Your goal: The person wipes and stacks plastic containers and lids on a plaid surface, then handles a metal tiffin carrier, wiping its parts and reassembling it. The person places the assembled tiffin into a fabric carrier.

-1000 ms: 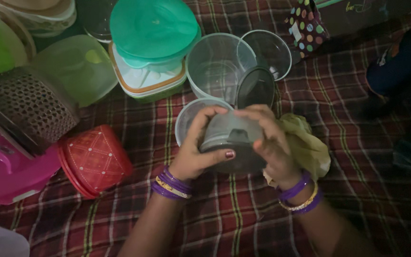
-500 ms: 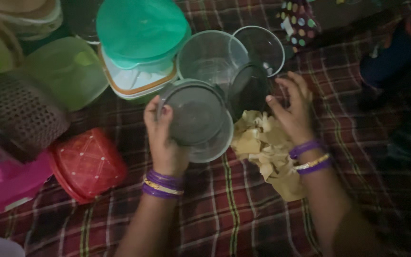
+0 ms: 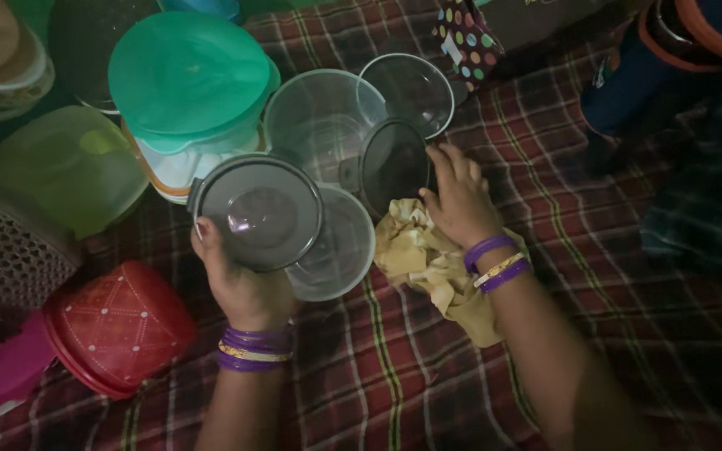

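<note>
Left hand [image 3: 240,284] grasps a round clear plastic container with a grey lid [image 3: 258,213] by its near-left edge, tilted up above a round clear plastic lid [image 3: 340,250] lying on the red plaid cloth [image 3: 411,376]. Right hand [image 3: 459,196], fingers loosely spread and grasping nothing, rests on a crumpled yellow rag [image 3: 428,263], fingertips by a dark round lid [image 3: 394,165]. Far left: teal-lidded tub [image 3: 190,79]. Near left: red patterned round box [image 3: 119,326].

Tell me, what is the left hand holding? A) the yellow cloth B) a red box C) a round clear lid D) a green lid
C: the left hand grips a round clear lid by its edge, while the right hand rests on the yellow cloth.
</note>
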